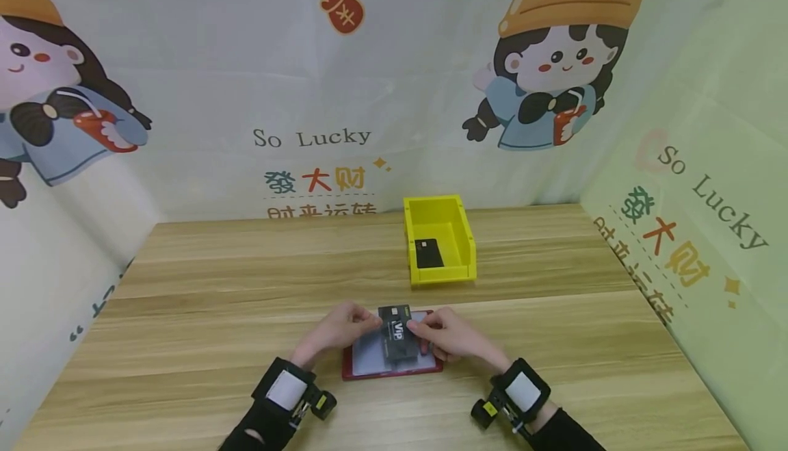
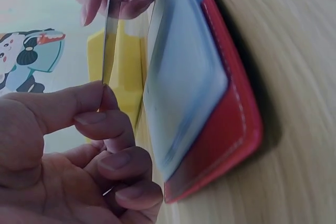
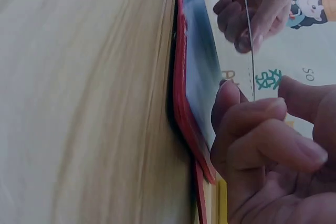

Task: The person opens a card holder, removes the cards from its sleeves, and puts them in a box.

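A dark grey card printed "VIP" [image 1: 401, 350] is held between both hands, over an open card holder [image 1: 369, 358] with clear plastic sleeves [image 2: 181, 72] and a red cover [image 2: 220, 148]. My left hand [image 1: 345, 326] pinches the card's left edge between thumb and forefinger, the other fingers curled. On the opposite edge, my right hand [image 1: 452, 334] grips with thumb and fingertips. Both wrist views show the card nearly edge-on, raised off the sleeves. The holder lies flat on the wooden table, partly covered by the card and the right fingers.
Beyond the holder stands a yellow open-front bin [image 1: 443, 275], with a black card [image 1: 429, 254] lying inside at its left. A printed cloth backdrop [image 1: 209, 116] rises behind the wooden table [image 1: 246, 266] and along both sides.
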Motion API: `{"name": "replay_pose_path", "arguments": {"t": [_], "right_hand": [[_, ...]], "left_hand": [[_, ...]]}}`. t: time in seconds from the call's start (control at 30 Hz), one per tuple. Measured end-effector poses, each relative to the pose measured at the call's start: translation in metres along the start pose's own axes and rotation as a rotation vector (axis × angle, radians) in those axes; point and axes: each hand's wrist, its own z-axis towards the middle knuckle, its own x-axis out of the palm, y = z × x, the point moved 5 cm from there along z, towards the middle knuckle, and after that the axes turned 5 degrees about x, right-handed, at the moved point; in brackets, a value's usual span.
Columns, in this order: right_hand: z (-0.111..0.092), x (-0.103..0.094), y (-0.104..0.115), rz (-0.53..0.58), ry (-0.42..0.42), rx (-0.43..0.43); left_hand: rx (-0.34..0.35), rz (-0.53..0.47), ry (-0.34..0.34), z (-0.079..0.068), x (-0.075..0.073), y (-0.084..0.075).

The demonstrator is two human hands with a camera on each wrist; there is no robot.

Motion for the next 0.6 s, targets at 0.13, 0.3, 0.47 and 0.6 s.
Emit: {"name": "replay_pose_path", "arguments": {"t": [0.13, 0.3, 0.47, 0.6], "right_hand": [[0.000, 0.002, -0.002, 0.093, -0.024, 0.010], [-0.002, 0.002, -0.005, 0.145, -0.066, 0.016], [-0.004, -0.008, -0.006, 0.132, -0.143, 0.032], [-0.004, -0.023, -0.003, 0.077, -0.199, 0.017]], "left_hand": [[0.032, -0.008, -0.002, 0.004, 0.005, -0.004], [0.061, 0.017, -0.042, 0.005, 0.010, -0.005], [0.083, 0.072, -0.137, 0.005, 0.010, -0.003], [0.128, 0.163, -0.122, 0.004, 0.011, -0.001]]}}
